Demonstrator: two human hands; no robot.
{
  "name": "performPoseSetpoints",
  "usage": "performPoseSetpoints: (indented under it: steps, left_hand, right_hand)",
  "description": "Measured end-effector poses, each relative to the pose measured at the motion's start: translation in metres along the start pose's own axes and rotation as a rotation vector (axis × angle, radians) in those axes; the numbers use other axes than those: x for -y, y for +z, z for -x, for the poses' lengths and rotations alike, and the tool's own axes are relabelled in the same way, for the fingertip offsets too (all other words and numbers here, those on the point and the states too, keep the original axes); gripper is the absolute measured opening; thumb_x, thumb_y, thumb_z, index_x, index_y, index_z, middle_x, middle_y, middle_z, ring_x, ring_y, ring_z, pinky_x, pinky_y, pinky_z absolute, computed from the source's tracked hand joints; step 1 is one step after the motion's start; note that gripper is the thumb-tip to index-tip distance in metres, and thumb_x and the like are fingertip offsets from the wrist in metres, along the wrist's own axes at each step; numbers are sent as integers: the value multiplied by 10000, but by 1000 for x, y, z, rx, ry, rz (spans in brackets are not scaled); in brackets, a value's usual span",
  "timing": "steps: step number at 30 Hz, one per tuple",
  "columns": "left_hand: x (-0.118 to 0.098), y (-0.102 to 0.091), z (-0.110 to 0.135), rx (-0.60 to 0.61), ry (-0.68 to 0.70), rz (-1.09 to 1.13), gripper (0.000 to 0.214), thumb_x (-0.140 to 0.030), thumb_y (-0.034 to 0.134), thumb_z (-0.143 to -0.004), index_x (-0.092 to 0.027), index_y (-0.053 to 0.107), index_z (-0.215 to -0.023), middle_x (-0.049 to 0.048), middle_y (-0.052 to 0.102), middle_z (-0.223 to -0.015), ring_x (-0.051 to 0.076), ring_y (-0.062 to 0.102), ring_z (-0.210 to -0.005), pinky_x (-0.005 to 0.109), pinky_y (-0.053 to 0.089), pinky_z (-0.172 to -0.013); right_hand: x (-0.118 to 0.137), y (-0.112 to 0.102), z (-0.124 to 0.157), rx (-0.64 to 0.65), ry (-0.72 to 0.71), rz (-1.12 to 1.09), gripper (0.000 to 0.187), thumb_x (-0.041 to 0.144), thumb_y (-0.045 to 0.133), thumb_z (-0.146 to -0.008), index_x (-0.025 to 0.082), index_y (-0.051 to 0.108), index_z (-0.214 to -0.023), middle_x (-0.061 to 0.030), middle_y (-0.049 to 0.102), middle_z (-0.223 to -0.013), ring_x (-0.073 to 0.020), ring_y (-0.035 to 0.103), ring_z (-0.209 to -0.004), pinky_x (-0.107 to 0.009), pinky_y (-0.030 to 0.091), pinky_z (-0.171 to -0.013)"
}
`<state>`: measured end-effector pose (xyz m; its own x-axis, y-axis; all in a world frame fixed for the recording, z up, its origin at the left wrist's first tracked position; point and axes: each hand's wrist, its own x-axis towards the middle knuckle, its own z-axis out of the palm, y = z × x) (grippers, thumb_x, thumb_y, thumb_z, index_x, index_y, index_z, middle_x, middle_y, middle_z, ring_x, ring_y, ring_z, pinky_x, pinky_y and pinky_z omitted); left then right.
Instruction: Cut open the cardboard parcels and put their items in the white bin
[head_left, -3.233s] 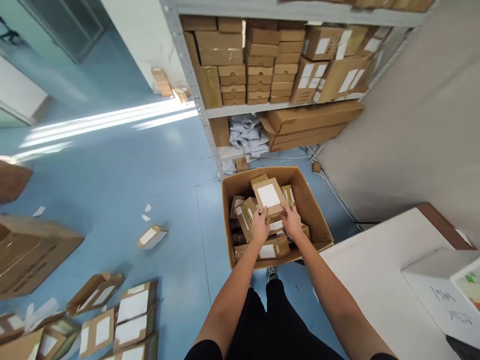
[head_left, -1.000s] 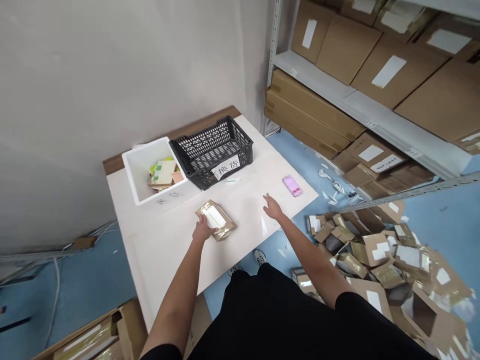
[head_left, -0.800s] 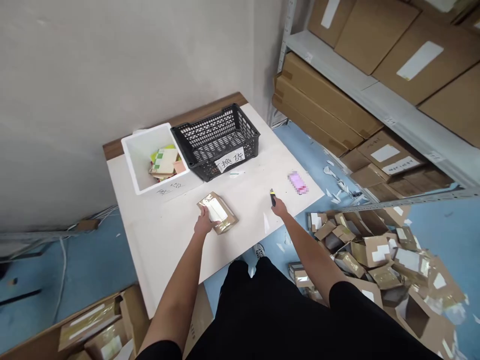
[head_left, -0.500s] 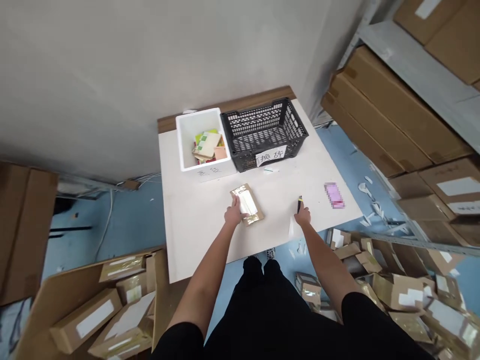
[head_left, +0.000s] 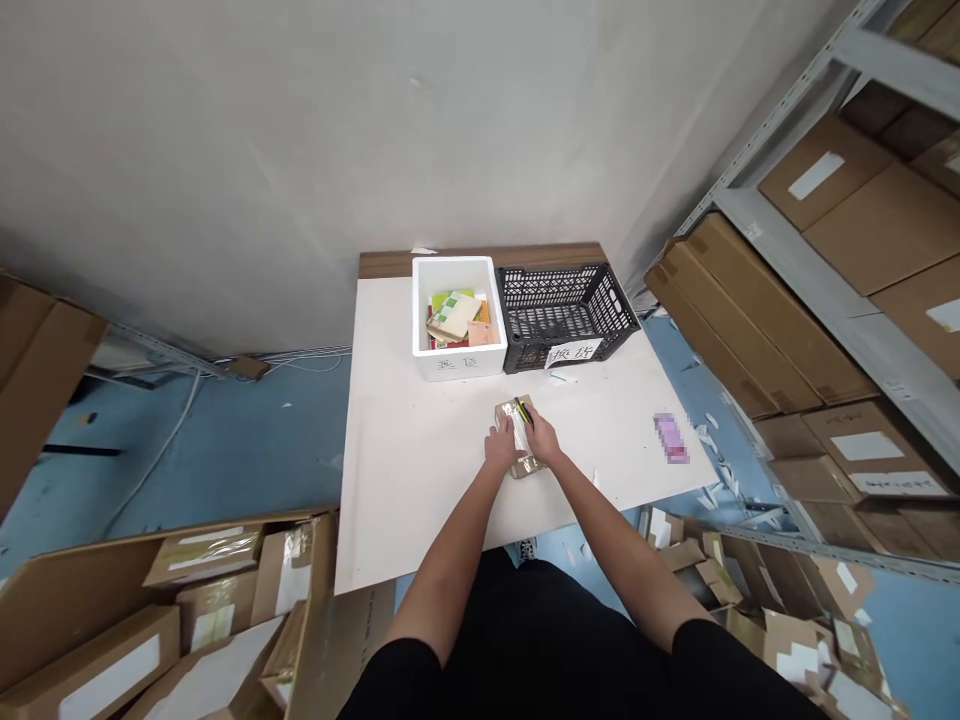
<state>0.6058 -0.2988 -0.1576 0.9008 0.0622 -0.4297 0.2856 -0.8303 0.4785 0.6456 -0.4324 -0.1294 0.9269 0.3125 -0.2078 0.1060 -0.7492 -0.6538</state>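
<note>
A small cardboard box (head_left: 527, 466) with shiny tape and a white label lies on the white table (head_left: 420, 480) in front of me. My left hand (head_left: 501, 445) grips its left side, thumb across the near part of the top. In my right hand (head_left: 541, 438) is a black and yellow utility knife (head_left: 527, 412). The knife is over the far right part of the box top; whether the blade touches the tape I cannot tell.
Behind the box stand a white foam bin (head_left: 459, 364) holding booklets and a black plastic crate (head_left: 525, 357) with a paper sign. A blurred pink item (head_left: 671, 438) lies at the table's right. Large cartons of boxes flank the table; a metal shelf (head_left: 787, 240) rises right.
My right hand has brought the utility knife left from the table's right side onto the box. My left hand stays on the box. The camera view has shifted.
</note>
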Motion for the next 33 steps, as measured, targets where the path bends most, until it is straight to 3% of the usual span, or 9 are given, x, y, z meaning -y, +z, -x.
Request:
performPoseSetpoints:
  steps: [4, 10, 15, 21, 24, 27, 30, 33]
  left_hand:
    - [5, -5, 0, 36, 47, 66, 1013, -663, 754, -742, -262, 375, -1592, 191, 170, -1735, 435, 462, -1360, 570, 483, -1029]
    - [0, -19, 5, 186, -8, -152, 1083, -723, 672, -786, -338, 170, -1665, 49, -1, -1778, 409, 396, -1423, 528, 474, -1065]
    - [-2, -24, 8, 176, -27, -182, 1076, -752, 670, -773, -399, 173, -1660, 6, 1, -1778, 417, 415, -1398, 528, 485, -1041]
    - [1, -20, 7, 139, -32, -189, 1075, -711, 715, -774, -422, 175, -1658, 7, 54, -1776, 419, 409, -1401, 522, 471, -1045]
    - [1, -19, 9, 114, -44, -210, 1086, -642, 743, -779, -414, 157, -1665, 7, 85, -1774, 413, 416, -1396, 510, 473, -1040]
    - [-2, -20, 10, 101, -57, -239, 1074, -558, 760, -788, -399, 164, -1668, -4, 85, -1774, 401, 430, -1383, 494, 478, -1036]
    - [-5, -21, 9, 101, -67, -262, 1053, -560, 763, -795, -400, 189, -1663, 5, 86, -1774, 399, 435, -1374, 491, 480, -1033]
    - [-6, -22, 9, 95, -66, -265, 1042, -579, 756, -801, -401, 195, -1661, 26, 107, -1770, 404, 430, -1381, 495, 480, -1035]
  right_hand:
    - [16, 5, -1, 62, 97, 154, 573, 190, 436, -1023, 267, 411, -1591, -89, 650, -1428, -245, 660, -1217, -350, 475, -1048]
    - [38, 1, -2, 156, 195, 319, 567, 202, 404, -1056, 256, 347, -1617, -98, 711, -1305, -229, 685, -1130, -282, 469, -930]
    - [46, -10, 5, 231, 217, 411, 584, 187, 442, -1043, 276, 351, -1613, -107, 734, -1232, -246, 694, -1098, -278, 458, -871]
    - [47, -23, 17, 311, 247, 475, 712, 182, 612, -948, 295, 361, -1605, -120, 727, -1219, -273, 698, -1099, -279, 472, -815]
    - [45, -28, 35, 371, 243, 503, 739, 195, 667, -901, 276, 393, -1583, -138, 715, -1232, -296, 697, -1107, -288, 483, -778]
    - [35, -30, 70, 412, 241, 521, 654, 162, 597, -923, 267, 444, -1549, -147, 716, -1225, -296, 705, -1097, -295, 486, -770]
    - [24, -29, 107, 422, 240, 548, 695, 101, 549, -905, 252, 422, -1571, -161, 721, -1196, -301, 706, -1091, -310, 487, -775]
    - [16, -36, 125, 454, 252, 544, 727, 82, 544, -882, 250, 421, -1578, -172, 724, -1170, -313, 710, -1056, -322, 486, -759]
